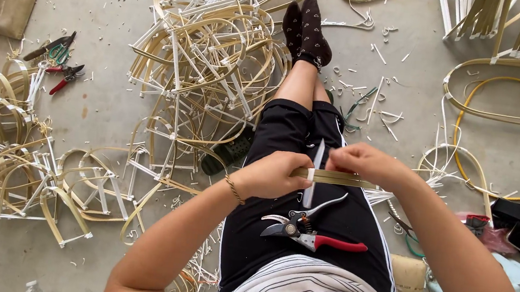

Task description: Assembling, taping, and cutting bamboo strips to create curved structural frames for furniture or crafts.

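Over your lap, your left hand (272, 175) and right hand (362, 163) pinch the flat yellowish bamboo strip (335, 177) (long axis crosswise), white plastic band (314, 172) beside the left.

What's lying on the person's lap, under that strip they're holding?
Red-handled pruning shears rest on the black shorts, blades toward the left hand. A white strip hangs from the flat bamboo strip; both hands, including the right hand, cover parts of it.

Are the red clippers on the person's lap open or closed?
Open. The red-handled pruning shears lie flat on the lap with the two handles spread wide apart, and the blades look slightly parted too. No hand is touching them.
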